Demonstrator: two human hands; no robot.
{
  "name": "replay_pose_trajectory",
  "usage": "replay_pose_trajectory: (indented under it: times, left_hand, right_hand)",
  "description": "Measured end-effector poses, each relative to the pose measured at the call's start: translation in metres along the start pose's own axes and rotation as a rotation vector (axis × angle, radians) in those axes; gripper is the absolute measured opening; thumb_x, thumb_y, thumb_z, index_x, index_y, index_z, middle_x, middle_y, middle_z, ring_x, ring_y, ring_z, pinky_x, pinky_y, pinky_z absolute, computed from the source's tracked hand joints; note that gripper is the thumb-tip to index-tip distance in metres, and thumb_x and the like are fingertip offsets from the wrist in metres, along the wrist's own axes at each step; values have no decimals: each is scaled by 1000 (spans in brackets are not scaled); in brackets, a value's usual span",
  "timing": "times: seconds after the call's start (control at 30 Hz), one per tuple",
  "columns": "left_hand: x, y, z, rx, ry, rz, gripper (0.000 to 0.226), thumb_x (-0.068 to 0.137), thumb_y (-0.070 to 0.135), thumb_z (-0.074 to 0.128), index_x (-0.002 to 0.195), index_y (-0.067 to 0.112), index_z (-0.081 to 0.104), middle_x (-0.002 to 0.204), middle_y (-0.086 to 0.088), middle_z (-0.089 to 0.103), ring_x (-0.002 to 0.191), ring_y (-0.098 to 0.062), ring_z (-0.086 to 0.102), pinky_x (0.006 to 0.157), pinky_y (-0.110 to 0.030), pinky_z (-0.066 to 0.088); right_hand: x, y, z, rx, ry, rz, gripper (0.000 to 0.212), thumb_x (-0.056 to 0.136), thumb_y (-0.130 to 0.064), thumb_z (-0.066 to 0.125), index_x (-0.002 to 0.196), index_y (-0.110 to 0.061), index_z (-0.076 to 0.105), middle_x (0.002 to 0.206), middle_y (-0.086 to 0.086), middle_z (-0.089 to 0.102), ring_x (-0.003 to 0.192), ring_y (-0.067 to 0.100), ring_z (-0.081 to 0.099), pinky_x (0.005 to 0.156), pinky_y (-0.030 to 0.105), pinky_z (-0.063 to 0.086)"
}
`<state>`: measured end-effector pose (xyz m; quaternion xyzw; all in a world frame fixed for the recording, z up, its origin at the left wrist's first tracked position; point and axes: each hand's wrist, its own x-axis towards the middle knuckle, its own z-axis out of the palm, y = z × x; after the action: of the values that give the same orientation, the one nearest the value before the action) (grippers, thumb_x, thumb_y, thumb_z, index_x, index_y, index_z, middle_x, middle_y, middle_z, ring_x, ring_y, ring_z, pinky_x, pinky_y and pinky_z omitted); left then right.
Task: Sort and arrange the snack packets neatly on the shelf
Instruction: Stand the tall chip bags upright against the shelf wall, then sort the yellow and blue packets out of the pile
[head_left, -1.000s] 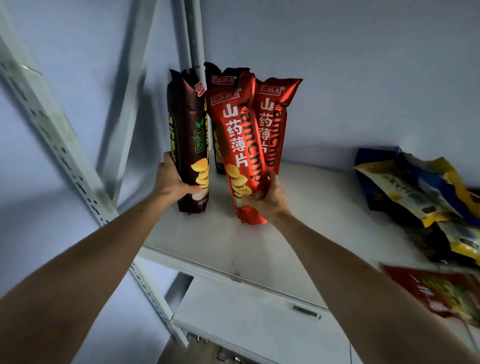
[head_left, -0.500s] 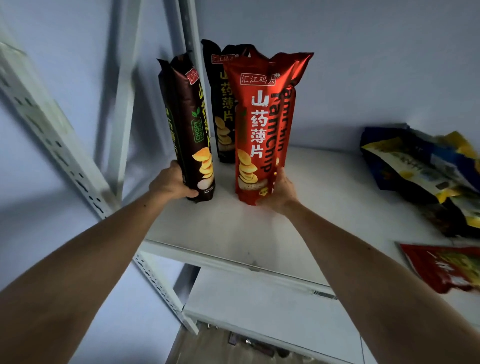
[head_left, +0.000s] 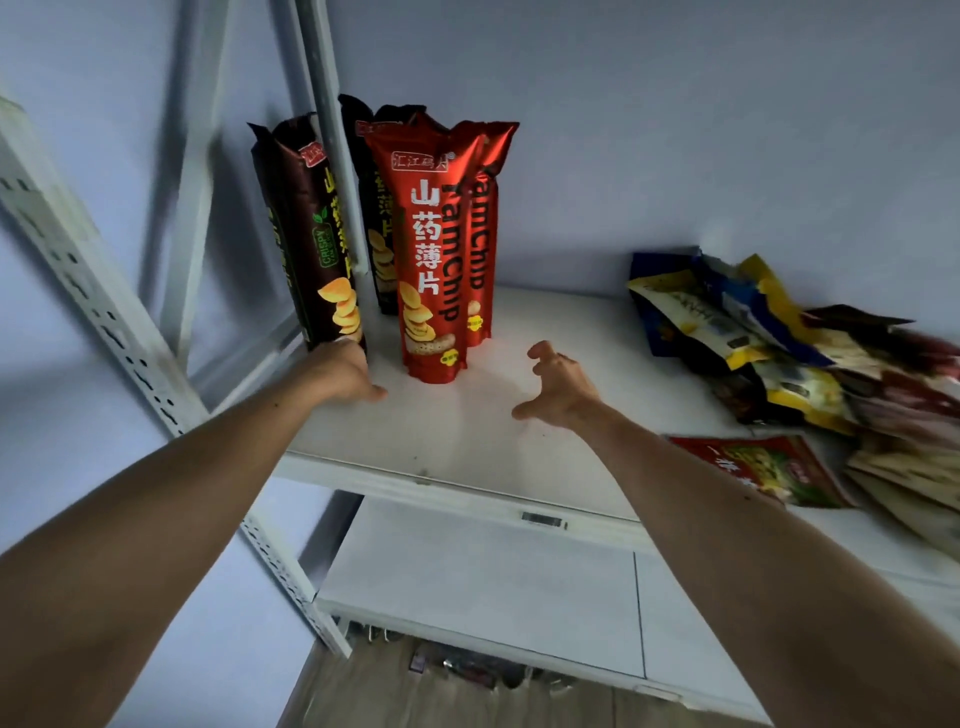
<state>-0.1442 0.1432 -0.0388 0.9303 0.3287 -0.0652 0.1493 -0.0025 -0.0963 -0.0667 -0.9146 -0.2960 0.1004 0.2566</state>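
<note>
- Head view is looking forward and down at a white shelf (head_left: 467, 441), both arms reaching in.
- Four tall chip bags are standing upright at the shelf's back left: a brown bag (head_left: 311, 234) at far left, a black bag (head_left: 376, 218) behind it by the metal post (head_left: 332, 130), a red bag (head_left: 434, 260) in front, and a second red bag (head_left: 485, 234) standing just behind and right of it, touching.
- Left hand (head_left: 340, 371) is sitting at the base of the brown bag, touching its bottom edge; its fingers are pointing away from the camera and mostly hiding behind the hand, so cannot tell if they are gripping or just pressing.
- Right hand (head_left: 558, 387) is hovering over bare shelf just right of the red bags, not touching them; fingers (head_left: 540, 353) are spreading in a loose claw, holding nothing.
- Loose pile of packets (head_left: 779, 353) is lying flat and overlapping at the right end of the shelf, blue and yellow ones on top, well apart from the standing bags.
- One flat red packet (head_left: 758, 467) is lying near the shelf's front edge, at the pile's near side.
- Lower shelf (head_left: 483, 577) is showing below, white.
</note>
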Motion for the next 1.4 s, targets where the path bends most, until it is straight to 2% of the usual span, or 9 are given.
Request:
replay_pose_trajectory:
  times: [0.17,0.33,0.47,0.6,0.77,1.03,1.13,1.27,1.4]
  left_hand:
    - [-24,80,15,-76,-22,139,48,79,33,78,117,7,63,116,-6,61,102,-28,60,74,-28,43]
    - [-35,155,23,-12,-18,231,41,76,45,76,84,6,69,90,-12,69,81,-26,64,65,-29,45]
    - [-32,213,25,-3,-14,285,50,75,46,75,99,3,72,105,-15,71,95,-29,66,82,-34,53]
    - [-16,261,25,-5,-15,336,43,71,50,76,92,14,69,107,-10,71,94,-26,65,85,-35,52]
    - [11,319,19,-109,1,418,53,77,47,75,111,8,67,113,-8,67,102,-26,63,90,-37,53]
    - [43,389,15,-184,6,502,38,81,48,71,96,15,60,98,-7,62,84,-19,54,71,-32,41]
    - [52,408,21,-238,-13,496,36,83,51,67,87,17,55,89,-5,56,79,-19,53,67,-31,38]
    - [64,430,36,-406,-82,421,49,88,55,58,101,8,61,99,-7,67,89,-22,66,71,-34,57]
    - [67,450,49,-611,-175,333,49,91,54,55,103,7,58,98,-10,69,78,-21,71,67,-33,60]
  right_hand:
    - [-46,52,-53,-168,13,-11,76,70,-24,86,134,-19,45,131,5,54,111,24,55,87,32,48]
    - [-82,106,-103,-279,79,26,70,73,-27,83,134,-19,50,134,3,52,117,23,53,84,30,47]
    - [-94,145,-139,-328,112,94,64,72,-27,82,130,-20,54,127,4,56,110,24,55,79,30,47]
    - [-89,175,-171,-337,154,145,59,72,-26,81,127,-18,58,128,7,54,113,27,55,85,35,50]
    - [-66,199,-205,-353,249,177,52,77,-28,78,124,-16,59,124,9,56,107,29,57,84,40,53]
    - [-21,225,-235,-314,329,226,35,86,-30,66,117,-17,62,116,5,60,99,26,60,65,28,42]
    - [-4,235,-237,-315,318,230,32,90,-37,61,115,-16,62,112,6,60,100,27,60,67,29,41]
    - [15,249,-237,-288,247,227,31,93,-35,58,117,-15,59,115,8,64,100,28,61,68,32,44]
    - [28,260,-234,-270,159,210,43,91,-43,61,127,-18,56,123,9,62,108,32,61,86,43,52]
